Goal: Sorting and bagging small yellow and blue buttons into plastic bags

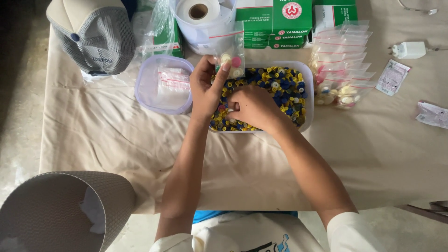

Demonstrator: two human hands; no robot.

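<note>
Left hand [206, 88] pinches a small clear bag [232, 58] of pale buttons, held upright, long axis running twelve to six, mouth probably up top. Right hand [254, 108] digs, fingers curled, into the tub of blue and yellow buttons [284, 86]; whether it grips one, I can't tell. The bag sits at eleven o'clock from those fingers, close by.
</note>
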